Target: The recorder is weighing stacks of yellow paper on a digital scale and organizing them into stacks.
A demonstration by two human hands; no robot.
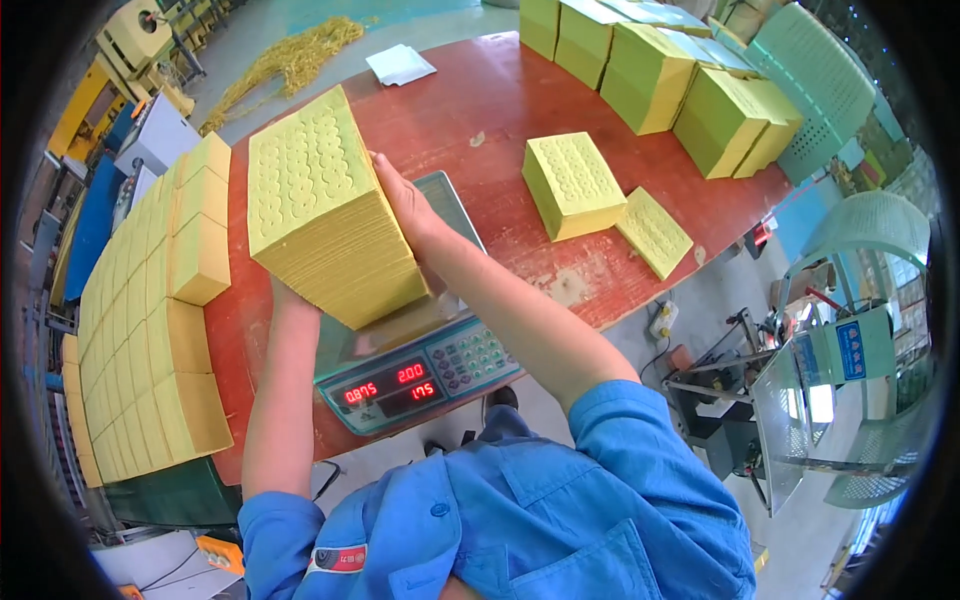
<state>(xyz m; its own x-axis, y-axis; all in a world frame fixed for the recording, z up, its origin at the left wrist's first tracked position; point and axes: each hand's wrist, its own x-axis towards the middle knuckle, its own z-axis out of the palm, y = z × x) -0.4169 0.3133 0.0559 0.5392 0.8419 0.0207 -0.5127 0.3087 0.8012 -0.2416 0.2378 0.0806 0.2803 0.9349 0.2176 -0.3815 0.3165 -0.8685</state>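
Observation:
A tall stack of yellow paper sheets (335,240) with rows of stamped scalloped marks on top is between my hands, over the platform of a digital scale (470,355). My right hand (408,208) presses flat along the stack's right side. At its lower left side is my left hand (290,297), its fingers hidden by the paper. Whether the stack's bottom touches the scale cannot be seen. Red digits are lit on the scale's display. To the right, a shorter stack of yellow paper (575,185) stands beside a thin yellow bundle (655,232).
Many yellow paper stacks (150,330) line the left side of the red table (480,110). More large stacks (645,80) stand at the far right. A white sheet (400,65) lies at the far edge. Green perforated chairs (860,210) are at the right; yellow strips (285,65) lie on the floor beyond.

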